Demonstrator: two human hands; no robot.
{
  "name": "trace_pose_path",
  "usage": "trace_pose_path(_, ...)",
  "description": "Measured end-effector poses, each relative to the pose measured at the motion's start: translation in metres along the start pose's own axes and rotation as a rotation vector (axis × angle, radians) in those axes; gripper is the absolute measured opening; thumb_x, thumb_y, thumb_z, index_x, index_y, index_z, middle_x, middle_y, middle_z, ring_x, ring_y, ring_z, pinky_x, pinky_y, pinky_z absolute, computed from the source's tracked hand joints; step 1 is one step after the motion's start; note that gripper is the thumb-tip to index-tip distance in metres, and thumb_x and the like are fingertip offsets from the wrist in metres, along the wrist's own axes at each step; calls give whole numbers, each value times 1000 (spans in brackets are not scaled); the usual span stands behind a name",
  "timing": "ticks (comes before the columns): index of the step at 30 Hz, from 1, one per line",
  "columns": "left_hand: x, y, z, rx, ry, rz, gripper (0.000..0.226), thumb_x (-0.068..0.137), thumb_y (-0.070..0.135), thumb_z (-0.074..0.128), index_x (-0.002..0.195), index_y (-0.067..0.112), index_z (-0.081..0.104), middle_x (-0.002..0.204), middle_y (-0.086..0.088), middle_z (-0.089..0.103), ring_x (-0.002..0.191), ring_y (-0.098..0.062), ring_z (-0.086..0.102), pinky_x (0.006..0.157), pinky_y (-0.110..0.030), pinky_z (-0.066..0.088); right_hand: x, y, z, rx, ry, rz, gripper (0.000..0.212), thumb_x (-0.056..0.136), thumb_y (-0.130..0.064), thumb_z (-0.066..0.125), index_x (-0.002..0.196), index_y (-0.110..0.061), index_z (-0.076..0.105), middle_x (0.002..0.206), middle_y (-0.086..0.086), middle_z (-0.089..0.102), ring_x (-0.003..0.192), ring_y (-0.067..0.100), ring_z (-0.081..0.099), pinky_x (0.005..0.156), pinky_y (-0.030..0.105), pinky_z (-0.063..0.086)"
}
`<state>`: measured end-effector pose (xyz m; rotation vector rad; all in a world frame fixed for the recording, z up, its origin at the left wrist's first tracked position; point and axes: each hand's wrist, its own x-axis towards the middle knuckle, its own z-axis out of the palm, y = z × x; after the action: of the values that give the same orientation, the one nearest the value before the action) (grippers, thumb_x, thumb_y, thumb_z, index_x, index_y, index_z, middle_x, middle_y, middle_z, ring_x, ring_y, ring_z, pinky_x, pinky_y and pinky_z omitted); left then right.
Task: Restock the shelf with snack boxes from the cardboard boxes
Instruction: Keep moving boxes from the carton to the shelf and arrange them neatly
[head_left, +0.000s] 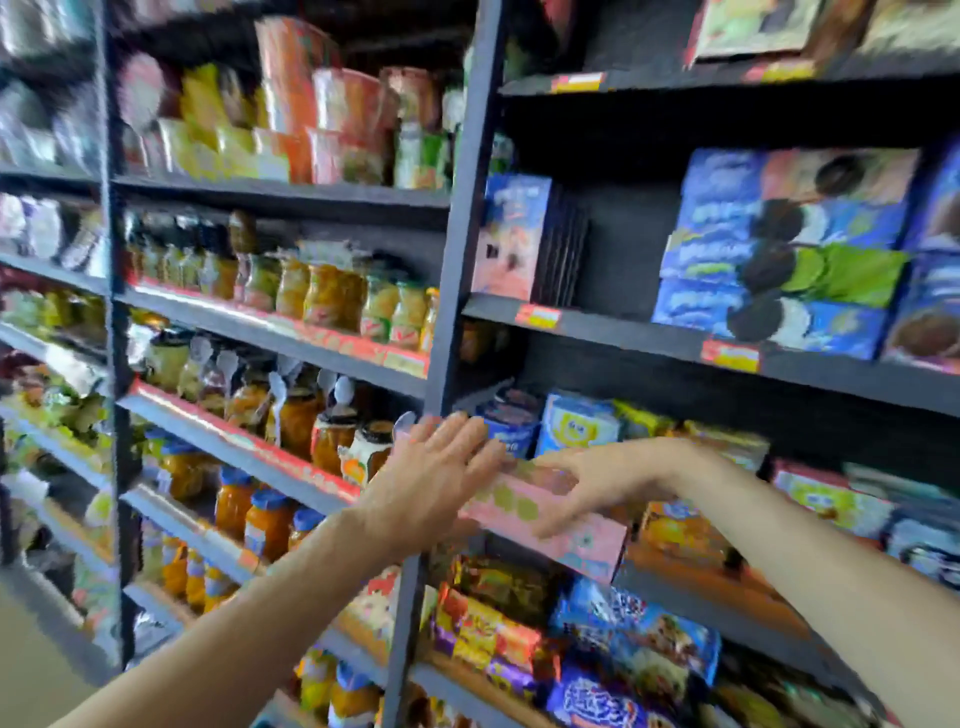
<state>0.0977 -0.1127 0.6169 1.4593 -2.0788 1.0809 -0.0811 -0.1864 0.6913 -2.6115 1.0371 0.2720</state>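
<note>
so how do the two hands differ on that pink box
The left hand lies flat with straight fingers against the pink box's left end; the right hand reaches over the box's top, fingers curled round it. Both touch the box at the shelf edge.

A grocery shop aisle is showing here. Dark shelving (597, 325) is running across the whole frame, carrying red and yellow price tags (730, 356) along its edges. Jars of preserved fruit (332, 296) are standing in rows at centre left, cup noodles (332, 119) are sitting at upper left, and blue cookie boxes (779, 254) are stacking at right.
</note>
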Motion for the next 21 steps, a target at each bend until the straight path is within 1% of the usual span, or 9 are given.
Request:
trace_pose_path(1,17,-3,-13,29,60,31,81,32,47,81,97,20,41,94,-3,46,86,-22,40,72,-33,33,-15,1,-11,18,84,1,30,80,-36,72,99,-20,56,96,-6,60,90,11,57,75,18,44)
trace_pose_path(3,44,-8,-32,37,151,53,76,40,52,78,100,21,42,96,-4,51,86,-23,43,73,-36,40,-41,1,-30,-94,286,-1,28,77,-35,75,85,-22,51,81,-6,54,74,10,50,58,19,36)
trace_pose_path(5,65,-17,-40,-29,184,25,71,50,58,70,106,23,43,102,-2,53,89,-23,45,71,-37,49,-61,0,-44,-337,497,17,40,75,-42,74,97,-20,49,91,-1,58,84,19,54,64,28,39)
trace_pose_path(8,90,-32,-48,-133,191,-78,77,51,60,71,115,29,44,108,-1,55,96,-25,49,72,-40,50,-83,3,-59,-713,702,97,64,76,-45,65,130,-20,40,118,4,56,112,28,53,88,36,39)
trace_pose_path(12,114,-43,-62,-108,291,14,63,52,62,48,103,26,51,92,3,63,82,-27,62,62,-39,51,-103,3,-71,-821,812,164,69,79,-42,60,139,-22,31,132,0,47,123,23,44,100,35,30)
trace_pose_path(14,124,-44,-71,-68,362,84,57,50,56,54,97,26,48,84,5,61,77,-24,61,59,-36,50,-109,4,-73,-749,789,216,75,78,-47,64,140,-24,28,134,-1,45,124,22,42,101,35,32)
trace_pose_path(16,133,-44,-74,-27,420,170,63,43,46,71,96,24,47,86,4,60,81,-22,55,63,-37,50,-116,7,-75,-562,745,257,82,73,-54,70,139,-26,31,132,0,48,121,22,45,98,34,37)
trace_pose_path(19,145,-41,-73,18,490,284,71,39,30,83,101,21,49,94,3,62,92,-21,45,80,-38,40,-126,16,-79,-183,725,228,70,71,-48,76,129,-23,45,123,-3,56,109,15,53,83,26,42)
trace_pose_path(21,156,-35,-73,-8,516,347,71,41,24,82,105,20,51,101,3,64,100,-20,45,87,-35,33,-127,18,-78,-45,731,189,61,71,-43,78,121,-21,51,110,-9,58,93,7,53,71,18,39)
